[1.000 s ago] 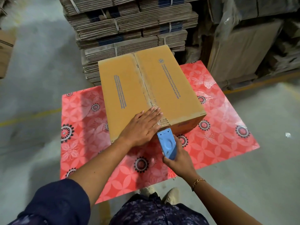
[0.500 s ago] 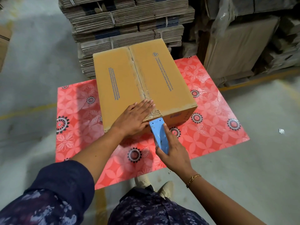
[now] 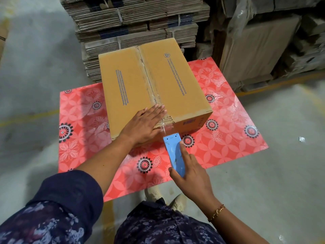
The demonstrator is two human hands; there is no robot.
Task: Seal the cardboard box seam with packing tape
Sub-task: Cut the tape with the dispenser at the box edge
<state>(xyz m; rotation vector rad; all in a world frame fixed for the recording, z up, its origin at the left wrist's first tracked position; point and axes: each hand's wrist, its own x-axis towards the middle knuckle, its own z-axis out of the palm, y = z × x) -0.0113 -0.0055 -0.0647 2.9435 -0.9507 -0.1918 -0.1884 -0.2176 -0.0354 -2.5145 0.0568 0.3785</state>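
In the middle of the frame the left hand [image 3: 144, 125] lies flat and open on the stiff cardboard box [image 3: 154, 85], while the right hand [image 3: 190, 171] grips the blue tape dispenser [image 3: 175, 154], pulling thin, sticky, probably clear tape [image 3: 164, 126].

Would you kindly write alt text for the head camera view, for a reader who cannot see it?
A person's left hand presses flat on the near end of a cardboard box, while the right hand holds a blue tape dispenser just off the box's near edge, clear tape stretched between them. The box sits on a red floral mat.
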